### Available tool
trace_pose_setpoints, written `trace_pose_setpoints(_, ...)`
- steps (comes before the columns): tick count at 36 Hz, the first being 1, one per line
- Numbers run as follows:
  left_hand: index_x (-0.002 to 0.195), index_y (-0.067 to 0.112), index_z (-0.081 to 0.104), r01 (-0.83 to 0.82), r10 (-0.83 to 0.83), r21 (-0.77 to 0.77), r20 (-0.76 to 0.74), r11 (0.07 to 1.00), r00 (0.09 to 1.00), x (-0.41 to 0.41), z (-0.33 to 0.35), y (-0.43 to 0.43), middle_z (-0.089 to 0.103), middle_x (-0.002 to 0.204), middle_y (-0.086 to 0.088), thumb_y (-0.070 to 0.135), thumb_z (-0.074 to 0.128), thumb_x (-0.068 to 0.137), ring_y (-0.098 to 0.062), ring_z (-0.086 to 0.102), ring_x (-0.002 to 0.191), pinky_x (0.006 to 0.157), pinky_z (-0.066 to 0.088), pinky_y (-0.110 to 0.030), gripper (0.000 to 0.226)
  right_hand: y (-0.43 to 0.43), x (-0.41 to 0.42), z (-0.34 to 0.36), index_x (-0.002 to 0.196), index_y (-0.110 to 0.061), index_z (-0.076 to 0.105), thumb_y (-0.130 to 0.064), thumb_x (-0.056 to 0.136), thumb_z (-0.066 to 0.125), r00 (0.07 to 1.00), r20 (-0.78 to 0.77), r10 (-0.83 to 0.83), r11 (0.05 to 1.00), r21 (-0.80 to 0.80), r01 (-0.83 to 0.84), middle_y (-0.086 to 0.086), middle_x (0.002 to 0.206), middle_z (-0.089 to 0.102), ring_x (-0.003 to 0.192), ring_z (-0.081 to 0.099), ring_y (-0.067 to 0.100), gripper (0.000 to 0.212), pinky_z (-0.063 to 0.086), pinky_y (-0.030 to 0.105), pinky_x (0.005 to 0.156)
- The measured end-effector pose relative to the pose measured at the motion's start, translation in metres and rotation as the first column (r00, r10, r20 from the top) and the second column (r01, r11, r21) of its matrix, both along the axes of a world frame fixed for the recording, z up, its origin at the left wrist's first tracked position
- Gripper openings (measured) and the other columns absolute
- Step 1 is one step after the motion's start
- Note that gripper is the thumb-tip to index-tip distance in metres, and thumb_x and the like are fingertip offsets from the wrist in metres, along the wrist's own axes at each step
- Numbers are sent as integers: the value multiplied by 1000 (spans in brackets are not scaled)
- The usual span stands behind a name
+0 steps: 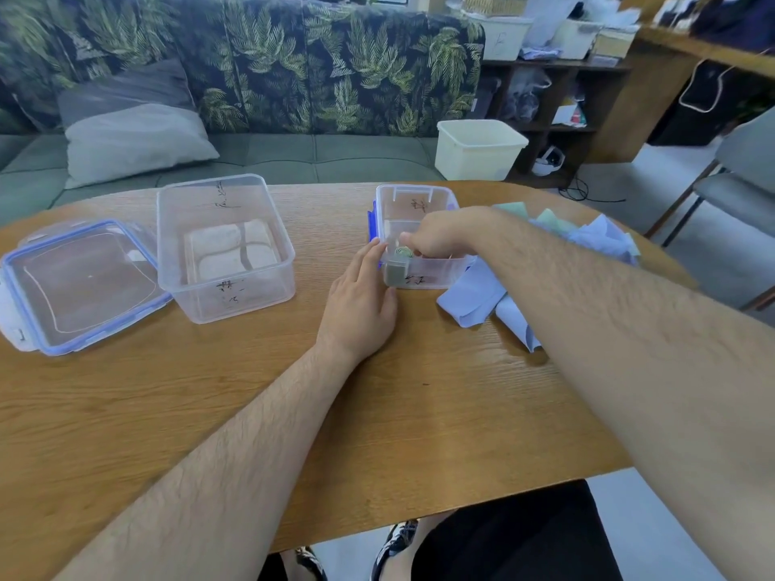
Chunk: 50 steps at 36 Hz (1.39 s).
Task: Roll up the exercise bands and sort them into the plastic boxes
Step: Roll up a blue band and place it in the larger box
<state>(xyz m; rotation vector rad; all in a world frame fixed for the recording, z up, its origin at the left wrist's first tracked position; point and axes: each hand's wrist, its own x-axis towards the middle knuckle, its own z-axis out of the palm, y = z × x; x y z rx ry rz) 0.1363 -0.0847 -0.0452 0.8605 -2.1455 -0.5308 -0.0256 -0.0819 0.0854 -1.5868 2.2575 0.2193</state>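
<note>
Head view: oval wood-grain table (pixel 419 404), leaf-print sofa (pixel 251 69) behind. Left hand (pixel 360 304) flat, open, against the small clear box (pixel 436 274). Right hand (pixel 440 236) curled inside it, fingers on a rolled green band (pixel 403 252). Loose blue bands (pixel 482 295) just right; bigger clear box (pixel 224 245) and lid (pixel 79 287) left
</note>
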Motion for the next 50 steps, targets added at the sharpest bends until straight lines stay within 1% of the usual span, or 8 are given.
trace_pose_setpoints(6,141,11,50,-50,47,-22,-122,999,991,0,5,1,49,148,0,10,55,95,-16,45,137,111,35,-29,46,19,-4,-10,105,-5,65,-38,108,37,989,136,-50,949,-302,90,9,103,65,95,56,26,43,42,32,72)
trace_pose_setpoints(13,99,10,62,-89,56,-163,-195,983,979,-9,21,30,59,97,-1,14,56,96,-20,54,89,83,39,-29,8,80,10,-43,73,-10,60,-22,92,59,998,51,25,616,-787,24,2,78,62,82,54,25,22,47,42,71)
trace_pose_setpoints(20,95,13,64,99,-97,74,-29,992,995,-35,17,59,56,92,6,14,58,96,-12,51,80,70,40,-28,6,127,0,-80,98,-8,63,-21,94,55,996,92,-11,777,-626,66,10,103,61,96,58,30,16,49,44,81)
trace_pose_setpoints(28,118,5,69,155,-175,122,175,980,969,-48,18,59,64,115,-10,4,56,94,-29,60,107,95,46,-37,28,130,-8,-100,105,-4,63,-23,103,48,995,41,-89,826,-555,97,13,114,52,99,56,34,24,26,35,67)
trace_pose_setpoints(38,105,14,74,224,-223,36,-17,974,975,-72,35,63,62,102,2,15,65,91,-24,54,103,93,43,-33,16,159,-18,-84,89,-9,58,-13,90,60,987,154,-46,442,-883,158,3,91,54,75,56,23,5,45,41,66)
trace_pose_setpoints(43,91,31,68,281,-227,229,-235,932,945,-90,78,74,67,89,15,24,68,94,-16,60,98,77,47,-17,8,167,-35,-53,99,-4,60,-13,98,54,982,186,10,305,-936,174,4,91,61,78,53,13,10,47,31,70)
trace_pose_setpoints(46,91,21,69,317,-219,281,-329,906,919,-100,106,77,68,84,11,30,70,95,-10,63,79,71,52,-30,10,168,-43,-28,103,-3,59,-12,102,50,973,226,38,249,-946,210,6,91,63,80,58,19,13,49,31,69)
trace_pose_setpoints(50,90,9,67,362,-233,317,-379,876,896,-110,138,80,62,75,6,27,68,97,3,52,65,61,40,-13,19,169,-54,9,103,-1,60,-9,102,54,959,278,59,187,-947,263,5,92,64,81,59,13,10,48,19,70)
